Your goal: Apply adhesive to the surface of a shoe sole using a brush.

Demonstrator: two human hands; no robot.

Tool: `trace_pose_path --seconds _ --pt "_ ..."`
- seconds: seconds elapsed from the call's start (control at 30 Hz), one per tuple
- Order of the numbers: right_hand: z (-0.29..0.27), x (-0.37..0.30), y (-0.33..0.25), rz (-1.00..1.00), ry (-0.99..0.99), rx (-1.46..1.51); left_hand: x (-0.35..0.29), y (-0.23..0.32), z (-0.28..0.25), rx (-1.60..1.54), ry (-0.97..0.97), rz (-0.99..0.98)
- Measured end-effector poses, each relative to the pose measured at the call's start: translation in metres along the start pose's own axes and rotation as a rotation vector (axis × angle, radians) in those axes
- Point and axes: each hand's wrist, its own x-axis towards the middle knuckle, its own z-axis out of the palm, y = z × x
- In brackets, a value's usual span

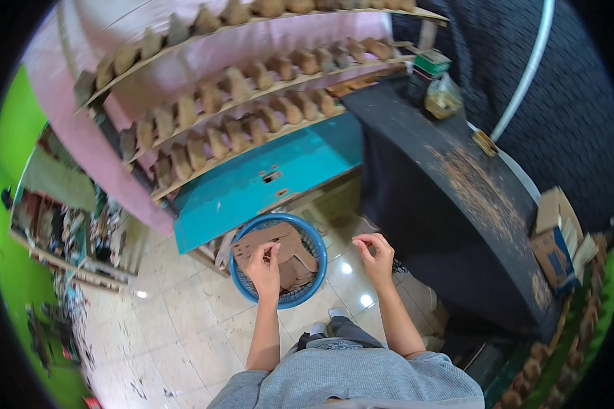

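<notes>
My left hand (264, 268) is raised in front of me with thumb and fingers pinched together. Whatever it may hold is too small to make out. It shows over a round blue plastic basket (323, 264) on the floor, in which lie flat brown cut sheets (297, 247), like cardboard or leather. To the right, my right hand (375, 256) is also raised, its fingers curled against the thumb. Anything in that pinch cannot be seen either. The two hands are apart, with tiled floor showing between them.
Ahead stand shelves with rows of brown shoe lasts (237, 84) above a teal board (286, 167). On the right, a black-covered table (416, 143) bears brown scraps (476, 178), a bagged container (443, 99) and an open carton (554, 238). A cluttered rack (75, 232) stands left.
</notes>
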Motion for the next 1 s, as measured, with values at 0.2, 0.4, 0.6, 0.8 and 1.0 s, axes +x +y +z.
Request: trace_pose_path --seconds 0.2,0.4,0.6,0.8,1.0 --pt "-0.07 -0.044 -0.013 0.067 0.276 -0.099 -0.024 0.051 0.044 -0.116 -0.253 0.125" --pt "-0.144 -0.083 -0.016 0.088 0.508 -0.192 -0.063 0.091 0.108 -0.233 -0.499 0.261" --pt "-0.224 -0.111 -0.021 0.096 0.678 -0.383 -0.118 0.143 0.172 -0.366 -0.711 0.345" --pt "-0.316 -0.13 -0.018 0.07 0.735 -0.495 -0.186 0.192 0.242 -0.454 -0.797 0.406" --pt "-0.408 -0.142 -0.005 0.079 0.821 -0.575 -0.252 0.246 0.304 -0.546 -0.85 0.483"
